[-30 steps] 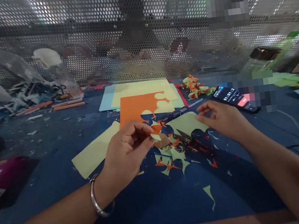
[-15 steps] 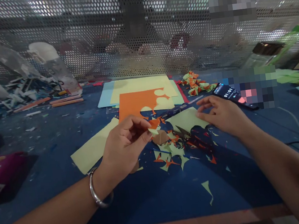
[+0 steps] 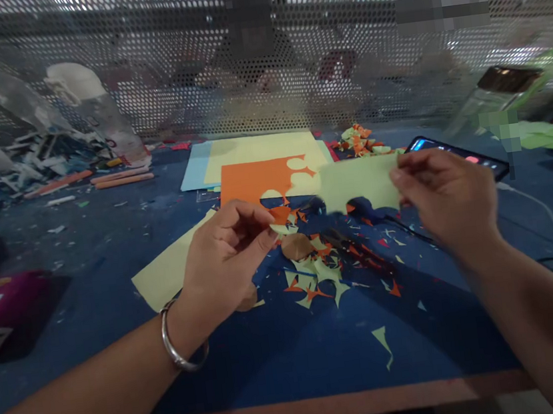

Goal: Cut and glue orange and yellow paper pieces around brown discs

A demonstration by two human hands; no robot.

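Pale green sheet (image 3: pixel 359 182): thin, plain and flat, its top edge almost straight, its lower edge bitten into by rounded cut-outs; it was held up over the tabletop (image 3: pixel 109 281), right of the middle, and looked slightly blurred.
Right hand (image 3: pixel 449 196): thumb and fingers were pinched narrow on the sheet's right end, with the phone (image 3: pixel 430 143) lying behind the hand.
Left hand (image 3: pixel 227 260): thumb and forefinger almost met, holding a small pale green piece (image 3: pixel 285 230); an orange piece (image 3: pixel 280 216) showed right against it, and whether the two were joined could not be told.
Bangle (image 3: pixel 169 341): silver, around the left wrist.
Orange sheet (image 3: pixel 248 182): smooth and bright, scalloped by curved cut-outs on its right and lower sides; it lay over a pale yellow sheet (image 3: pixel 259 148).
Scraps (image 3: pixel 322 272): pale green and orange, sharp-pointed with hollowed sides, scattered between the hands.
Brown disc (image 3: pixel 296 247): flat, just beside the left fingertips, among the scraps.
Scissors (image 3: pixel 363 253): dark and indistinct, lying right of the scraps.
Pale strip (image 3: pixel 163 271): straight-edged, lying aslant, partly hidden by the left hand.
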